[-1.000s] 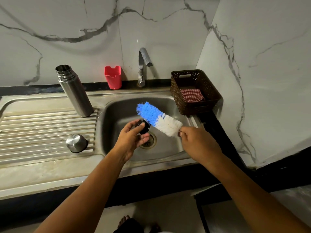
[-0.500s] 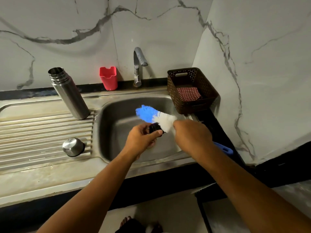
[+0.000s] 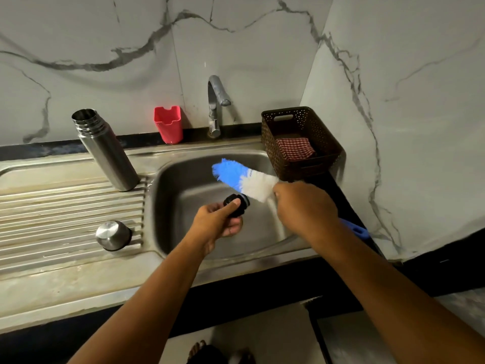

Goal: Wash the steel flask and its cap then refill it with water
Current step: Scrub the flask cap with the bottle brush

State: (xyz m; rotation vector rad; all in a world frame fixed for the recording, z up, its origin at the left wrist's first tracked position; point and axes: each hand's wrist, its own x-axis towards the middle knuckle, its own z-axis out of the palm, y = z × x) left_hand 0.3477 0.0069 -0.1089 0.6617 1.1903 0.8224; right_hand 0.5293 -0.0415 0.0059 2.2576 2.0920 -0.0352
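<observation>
Steel flask (image 3: 105, 151): it stands open and upright on the draining board (image 3: 52, 206), left of the sink basin (image 3: 183, 185); your left elbow could knock it over.
Steel cap (image 3: 113, 235): it sits on the ribs near the basin edge, apart from both hands; a forearm sweep could push it in.
Left hand (image 3: 217, 224): thumb and fingers pinch the black stopper (image 3: 236, 205) over the basin; if wet, it may slip and fall.
Bottle brush (image 3: 244, 179): the white bristles seem to touch the stopper; hard strokes could knock it loose.
Right hand (image 3: 304, 206): clamped on the brush handle, close behind the bristles.

Drainboard (image 3: 52, 206); upright flask (image 3: 107, 151), steel cap (image 3: 113, 235) atop
</observation>
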